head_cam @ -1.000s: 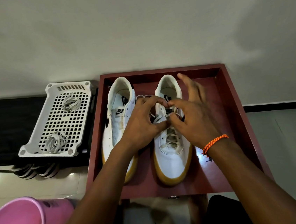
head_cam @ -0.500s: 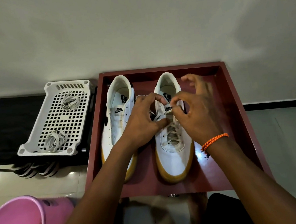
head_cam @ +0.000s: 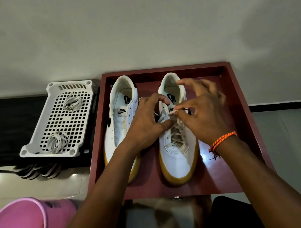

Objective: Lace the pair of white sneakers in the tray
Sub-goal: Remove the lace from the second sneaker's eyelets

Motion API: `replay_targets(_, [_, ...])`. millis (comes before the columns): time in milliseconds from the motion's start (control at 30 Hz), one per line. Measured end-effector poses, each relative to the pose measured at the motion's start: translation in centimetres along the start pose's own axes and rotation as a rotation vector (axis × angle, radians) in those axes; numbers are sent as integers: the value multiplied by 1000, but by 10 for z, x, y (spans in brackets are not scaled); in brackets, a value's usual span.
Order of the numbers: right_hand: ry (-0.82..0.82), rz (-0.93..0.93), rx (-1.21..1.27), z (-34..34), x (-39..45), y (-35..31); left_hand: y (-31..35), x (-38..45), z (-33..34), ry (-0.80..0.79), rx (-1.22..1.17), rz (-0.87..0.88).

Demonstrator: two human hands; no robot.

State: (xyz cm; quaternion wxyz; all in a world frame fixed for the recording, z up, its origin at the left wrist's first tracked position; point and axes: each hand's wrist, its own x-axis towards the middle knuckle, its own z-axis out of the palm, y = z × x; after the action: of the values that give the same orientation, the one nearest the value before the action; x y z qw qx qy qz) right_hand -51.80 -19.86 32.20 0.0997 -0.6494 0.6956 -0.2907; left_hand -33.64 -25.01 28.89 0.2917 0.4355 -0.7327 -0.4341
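Observation:
Two white sneakers with gum soles stand side by side in a dark red tray (head_cam: 242, 115). The left sneaker (head_cam: 120, 120) has no lace in its eyelets. The right sneaker (head_cam: 178, 153) carries a white lace (head_cam: 174, 131) crossed through its lower eyelets. My left hand (head_cam: 145, 123) grips the left side of the right sneaker's upper, fingers curled over the eyelet flap. My right hand (head_cam: 205, 111) pinches the lace end between thumb and forefinger near the upper eyelets, its other fingers spread above the shoe's opening.
A white perforated plastic basket (head_cam: 57, 121) left of the tray holds two coiled spare laces (head_cam: 72, 103). A pink bucket (head_cam: 26, 227) is at the lower left. A grey wall rises right behind the tray. Striped items lie on the tiled floor under the basket.
My right hand has drawn the lace end a little rightward and upward, its free fingers curling, then spreading again. My left hand has stayed on the right sneaker.

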Motion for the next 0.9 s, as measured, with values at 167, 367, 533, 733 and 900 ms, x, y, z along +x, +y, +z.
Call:
replay_targets(167, [127,84,37,-3,1,-1,0,0,1,0,3,-15])
replay_targets(367, [19,-21,-98,12,-7,-9,0,0,2,-11,-46,-9])
replay_targets(533, [-4,-12,-180,16,-7,-10,0,1,2,0,-36,-18])
replay_targets(733, [217,156,-85,2,-1,-8,4,1,5,-4,-38,-49])
replay_targets(900, [69,24,-63,11,-5,-5,4,0,6,6,-60,-25])
